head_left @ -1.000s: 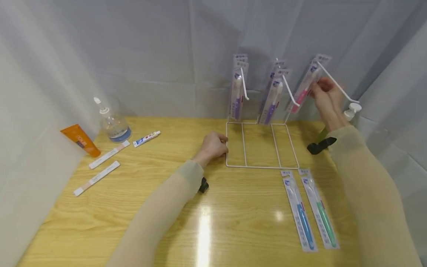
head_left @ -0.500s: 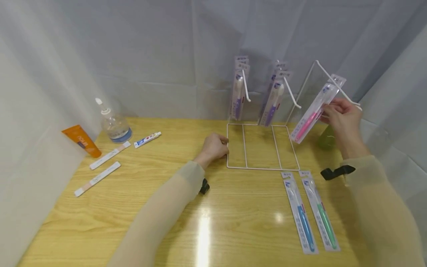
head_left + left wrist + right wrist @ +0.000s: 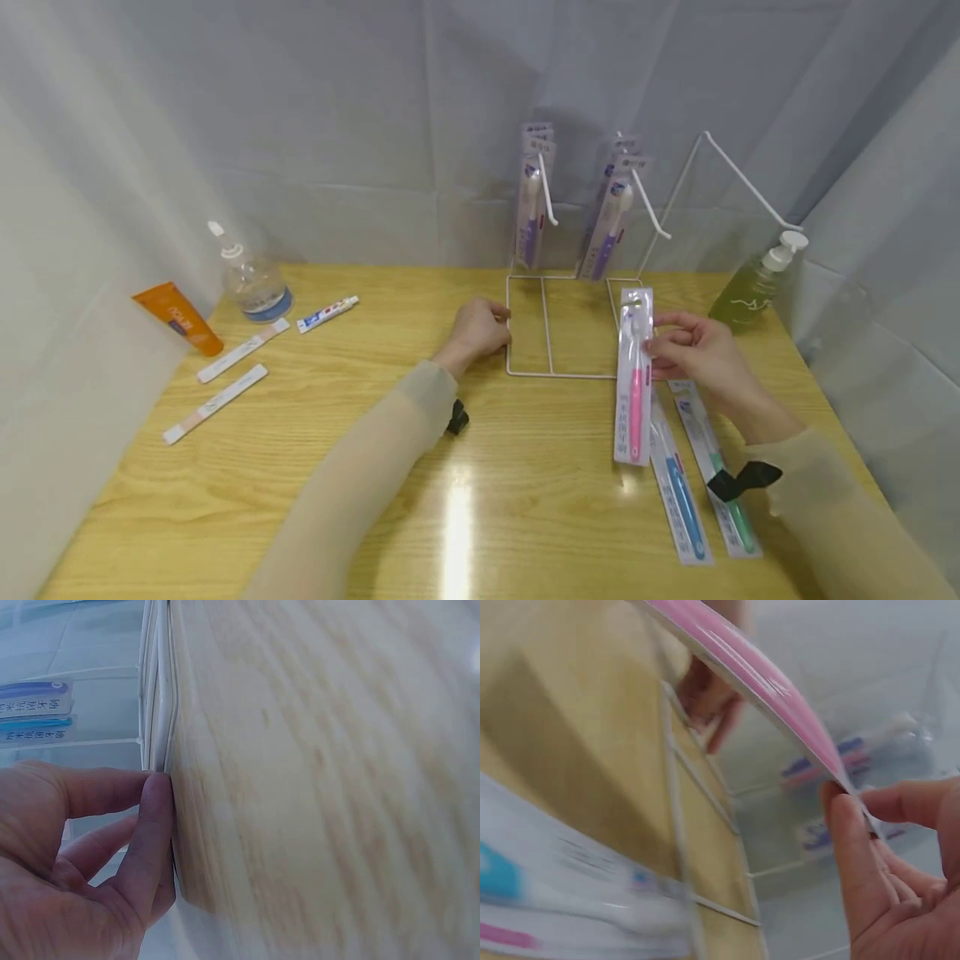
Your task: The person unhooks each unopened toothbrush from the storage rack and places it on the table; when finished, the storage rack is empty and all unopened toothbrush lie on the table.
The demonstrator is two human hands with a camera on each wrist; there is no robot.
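Wooden tabletop [image 3: 390, 467] beneath, the right grip [image 3: 701, 360] pinches a pink toothbrush [image 3: 634, 400], now freed from its hook [image 3: 746, 177]; the left grip [image 3: 477, 331] pinches the wire rack [image 3: 547, 325].

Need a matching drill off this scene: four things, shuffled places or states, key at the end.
1. pink toothbrush
2. left hand
3. orange tube
4. green bottle

A. topped with a white pump
B. pinched in the right hand
C. left of the clear bottle
D. gripping the wire rack by its left side

Pairs: 1-B, 2-D, 3-C, 4-A
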